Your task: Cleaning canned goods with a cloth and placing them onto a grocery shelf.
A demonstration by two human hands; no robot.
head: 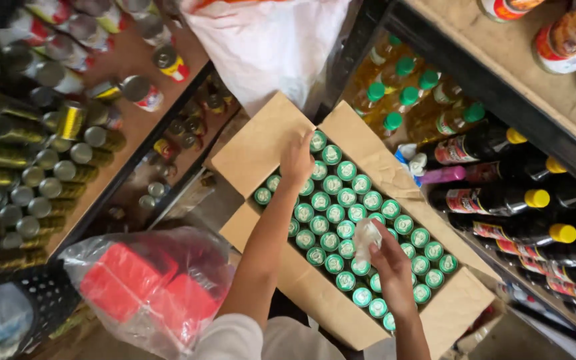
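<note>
Shelves crowd both sides of a narrow shop aisle, and down between them sits an open box [261, 143], flaps folded out, packed tight with rows of green-capped bottles [341, 217]. Left hand [297, 162] is up at the far end of the box, fingers curled down onto a cap in the top rows, though whether it actually grips the bottle I cannot tell from here. Right hand [390, 263] sits lower, near the middle of the box, fingers pinched around a crumpled white cloth [367, 237] that presses on the caps. To the left, a shelf [135, 123] carries lying cans [41, 180], gold and silver ends facing out (quite a stack). Below that, a clear bag [145, 283] holding red blocks leans just beside the box. On the right, dark bottles with yellow caps [515, 200] lie in rows, oil bottles with green caps [405, 90] behind them. A white plastic bag [265, 43] hangs above the box's far flap.
</note>
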